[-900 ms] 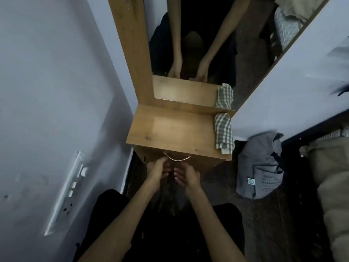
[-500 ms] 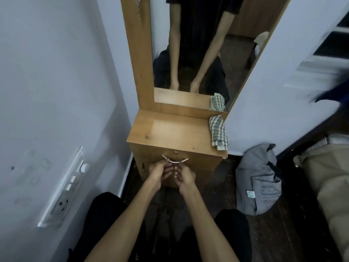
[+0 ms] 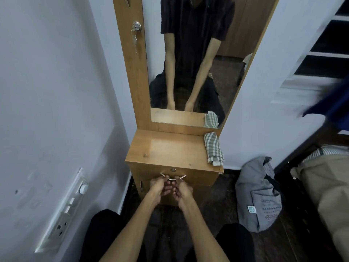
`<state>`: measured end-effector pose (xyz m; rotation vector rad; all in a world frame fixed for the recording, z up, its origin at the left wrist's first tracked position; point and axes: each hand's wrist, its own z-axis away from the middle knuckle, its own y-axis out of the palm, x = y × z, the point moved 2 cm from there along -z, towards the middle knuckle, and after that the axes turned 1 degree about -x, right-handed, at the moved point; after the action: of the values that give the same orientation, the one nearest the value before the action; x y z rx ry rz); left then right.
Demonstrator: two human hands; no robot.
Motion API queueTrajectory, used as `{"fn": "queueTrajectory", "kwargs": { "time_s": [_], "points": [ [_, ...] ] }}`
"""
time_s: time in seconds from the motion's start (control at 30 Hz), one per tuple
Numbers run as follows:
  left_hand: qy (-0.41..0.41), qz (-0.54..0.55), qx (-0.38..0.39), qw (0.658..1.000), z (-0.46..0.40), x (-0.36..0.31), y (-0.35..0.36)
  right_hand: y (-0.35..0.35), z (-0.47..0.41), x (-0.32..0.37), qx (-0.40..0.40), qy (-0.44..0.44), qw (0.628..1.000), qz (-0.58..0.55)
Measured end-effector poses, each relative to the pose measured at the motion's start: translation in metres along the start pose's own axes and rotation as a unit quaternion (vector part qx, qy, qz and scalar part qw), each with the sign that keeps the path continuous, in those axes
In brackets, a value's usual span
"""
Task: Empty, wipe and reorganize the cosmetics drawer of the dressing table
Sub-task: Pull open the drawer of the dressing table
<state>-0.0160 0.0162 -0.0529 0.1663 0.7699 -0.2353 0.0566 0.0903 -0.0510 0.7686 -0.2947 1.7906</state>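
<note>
A narrow wooden dressing table stands against the wall with a tall mirror above it. Its drawer front is closed and carries a curved metal handle under a small lock. My left hand and my right hand are both at the handle from below, fingers curled around its two ends. A folded green checked cloth lies on the right side of the table top.
A white wall with a switch and socket panel runs close on the left. A grey bag sits on the dark floor at the right, beside a beige bundle. My knees frame the bottom of the view.
The view has tilted up, showing more mirror. Both hands have risen slightly from below the handle and now curl onto it. The drawer stays closed.
</note>
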Motion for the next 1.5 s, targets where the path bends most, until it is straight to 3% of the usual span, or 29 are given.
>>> {"fn": "queueTrajectory", "kwargs": {
  "time_s": [1.5],
  "points": [
    [-0.009, -0.110, 0.022, 0.994, 0.162, 0.134, -0.098, -0.128, 0.141, -0.121, 0.052, 0.036, 0.981, 0.184]
  ]
}}
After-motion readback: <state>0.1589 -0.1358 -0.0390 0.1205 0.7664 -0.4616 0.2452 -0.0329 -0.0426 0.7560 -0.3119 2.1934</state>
